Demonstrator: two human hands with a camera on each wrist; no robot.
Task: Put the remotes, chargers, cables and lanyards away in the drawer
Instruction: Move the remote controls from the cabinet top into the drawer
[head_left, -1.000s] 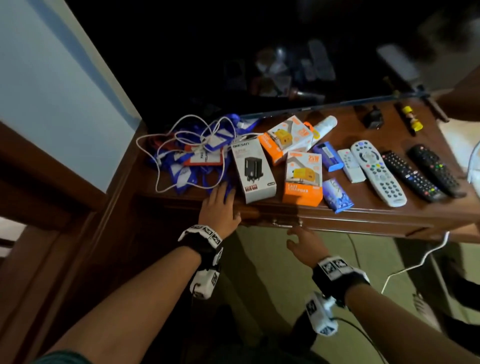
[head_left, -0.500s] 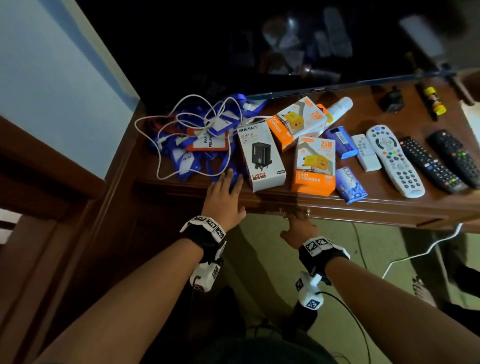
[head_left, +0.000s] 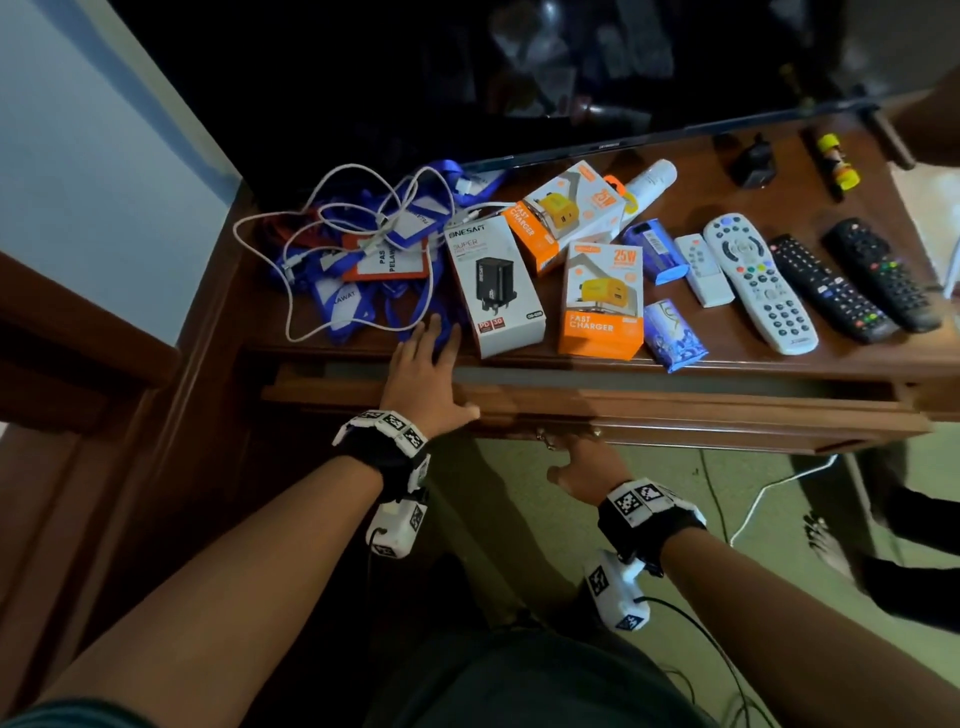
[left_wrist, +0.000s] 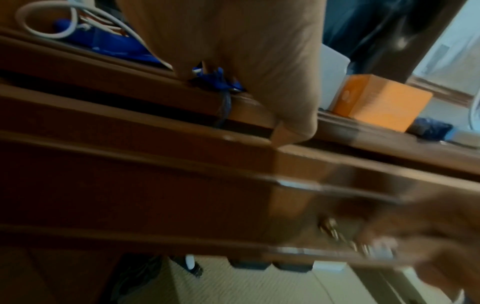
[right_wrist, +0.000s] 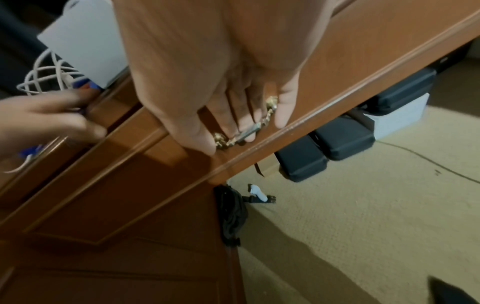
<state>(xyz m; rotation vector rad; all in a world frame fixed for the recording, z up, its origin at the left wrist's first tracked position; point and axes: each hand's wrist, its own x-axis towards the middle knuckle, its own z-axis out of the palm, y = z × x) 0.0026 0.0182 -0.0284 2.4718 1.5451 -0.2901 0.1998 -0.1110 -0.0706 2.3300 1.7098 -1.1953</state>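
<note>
Spanning mid-frame in the head view: wooden table (head_left: 789, 202), with a dark TV (head_left: 467, 78) across the top behind it. The drawer (head_left: 675, 410) under the table's front edge sits out a little, with a dark gap along its top.

Left hand (head_left: 426, 374), left of centre: fingers straight, lying flat on the table's front edge. Its fingertips are on the blue lanyards (head_left: 363, 275) and its thumb is down at the drawer's top edge.

Right hand (head_left: 584, 467), below centre: the right wrist view shows its fingers curled round the brass handle (right_wrist: 244, 127) on the drawer front, clamped on it.

All the task items are on the table top:
- Centre: a white charger box (head_left: 493, 286) and two orange charger boxes (head_left: 602, 301), close together.
- Right: four remotes in a row, a long white one (head_left: 758, 286), two black ones (head_left: 831, 291) and a small white one (head_left: 704, 270).
- Upper left: the lanyards in a pile, with a white cable (head_left: 291, 291) looped over them.
</note>
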